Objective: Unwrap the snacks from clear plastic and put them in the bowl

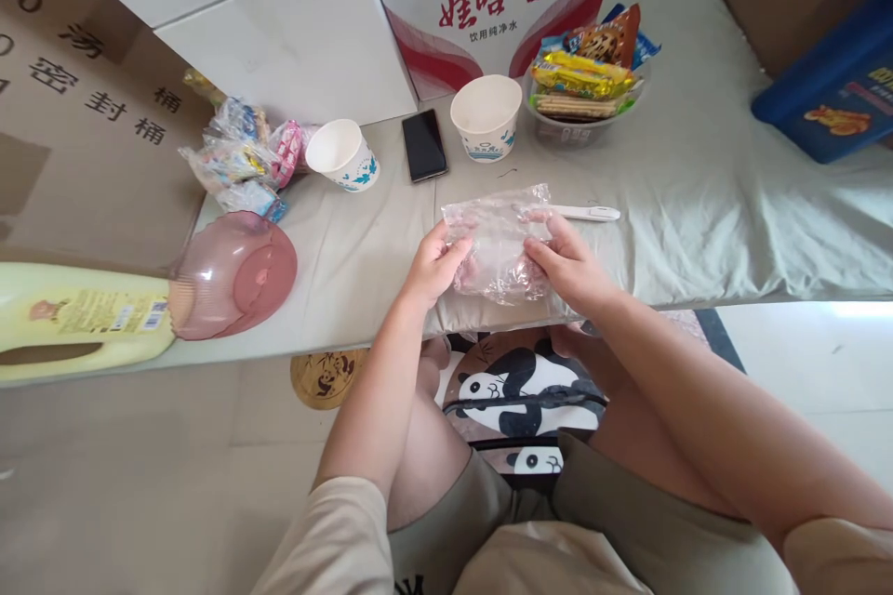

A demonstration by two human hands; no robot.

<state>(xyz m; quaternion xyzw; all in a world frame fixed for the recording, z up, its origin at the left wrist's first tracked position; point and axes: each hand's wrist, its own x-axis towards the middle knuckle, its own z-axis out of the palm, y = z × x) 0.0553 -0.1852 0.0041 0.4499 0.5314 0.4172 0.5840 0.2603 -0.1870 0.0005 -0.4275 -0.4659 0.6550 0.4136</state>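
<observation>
A crinkled clear plastic bag (499, 246) is stretched between my two hands over the front part of the cloth-covered surface. My left hand (439, 262) pinches its left side, thumb on top. On the right side, my right hand (564, 256) grips the bag the same way. Whatever the bag may contain is too unclear to name. Just behind my right hand lies a white plastic utensil (590, 213), its left end hidden by the bag and fingers. Farther back stand a white paper cup (486, 125) and a dark phone (424, 146) lying flat.
Another paper cup (341, 155) leans at left beside wrapped snacks (244, 153). A pink translucent bowl (237, 274) and a yellow jug (84, 321) lie near the left edge. A bowl of snacks (582, 125) stands by a white carton (502, 9). At far right is a blue container (830, 93).
</observation>
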